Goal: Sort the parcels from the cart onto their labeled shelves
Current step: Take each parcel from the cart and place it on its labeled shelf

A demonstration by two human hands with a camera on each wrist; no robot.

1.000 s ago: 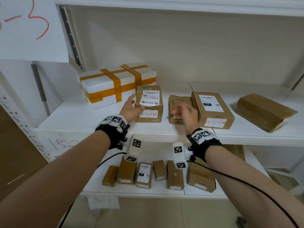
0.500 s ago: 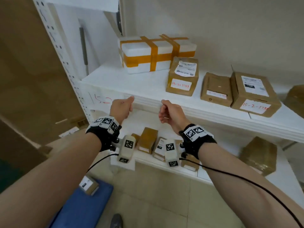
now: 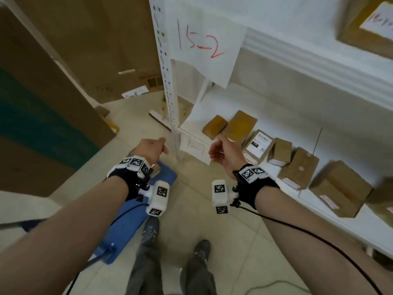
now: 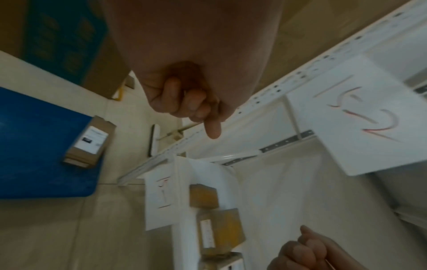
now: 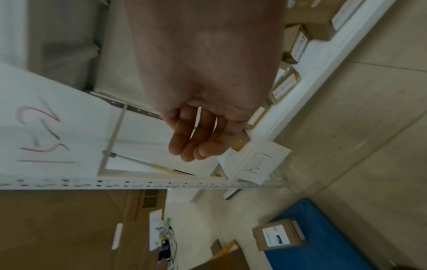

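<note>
Reaching next, by the look of it, for the parcel [image 4: 89, 141] lying flat on the cart [image 4: 34, 146] down at floor level. Sitting below and to the left of both hands, so lying nearer the left hand [image 3: 152, 147] than the right hand [image 3: 223, 152]. Not showing its long axis clearly enough to call. Showing brown card with a white label facing up. Holding nothing in either hand: left loosely curled with one finger out, right hanging slack before the shelf [image 3: 276, 122].
</note>
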